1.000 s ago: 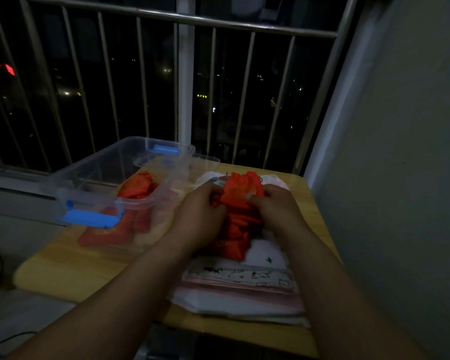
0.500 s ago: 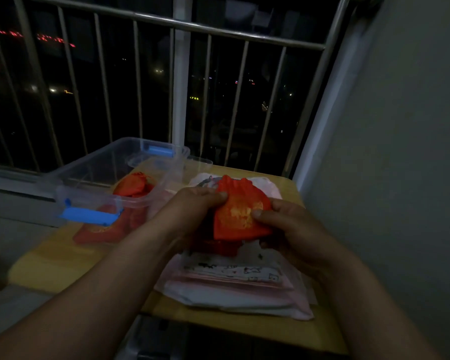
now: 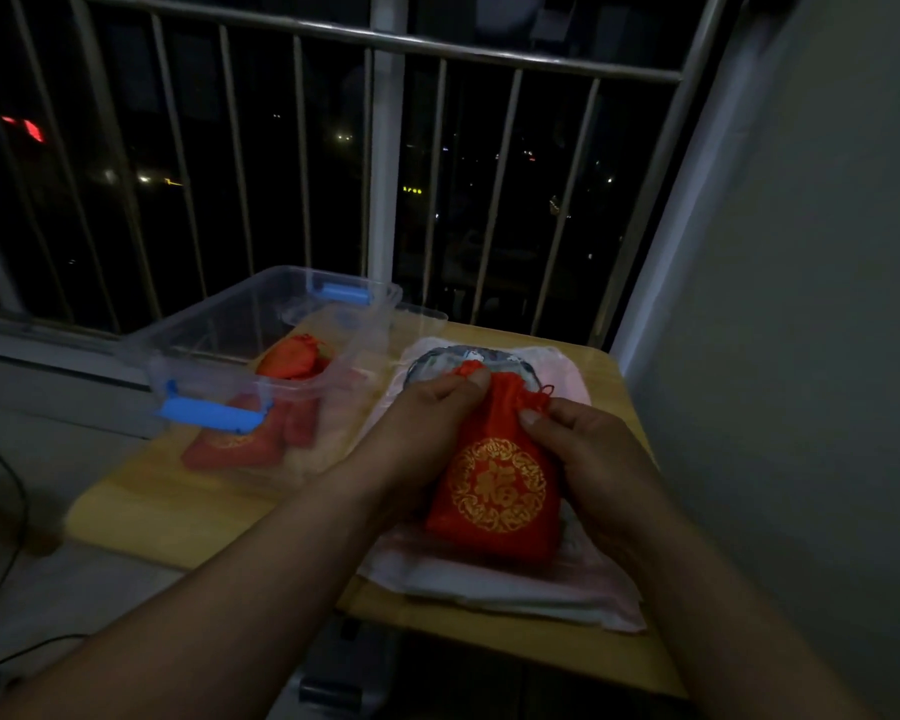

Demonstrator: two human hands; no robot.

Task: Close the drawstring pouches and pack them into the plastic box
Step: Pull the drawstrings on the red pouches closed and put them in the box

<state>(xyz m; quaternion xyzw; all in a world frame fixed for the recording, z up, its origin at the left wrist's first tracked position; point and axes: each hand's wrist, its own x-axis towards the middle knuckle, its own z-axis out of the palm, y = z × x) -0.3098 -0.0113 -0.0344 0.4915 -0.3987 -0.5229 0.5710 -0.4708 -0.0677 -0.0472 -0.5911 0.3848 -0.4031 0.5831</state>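
A red drawstring pouch (image 3: pixel 494 485) with a round gold emblem is held upright over a pile of pale cloth. My left hand (image 3: pixel 427 423) pinches the pouch's mouth on the left side. My right hand (image 3: pixel 588 449) pinches the gathered neck and cord on the right. The clear plastic box (image 3: pixel 193 356) with blue latches stands to the left on the table. Inside it lie other red pouches (image 3: pixel 287 358), one near the top and more at the bottom.
A stack of pale pink and white cloth bags (image 3: pixel 515 579) lies under my hands on the small wooden table (image 3: pixel 141 506). A metal railing (image 3: pixel 385 148) runs behind the table and a grey wall (image 3: pixel 801 304) stands close on the right.
The pouch has been turned so its gold emblem faces me, and its mouth is now gathered narrower between my fingers. Both hands have shifted up to the neck of the pouch.
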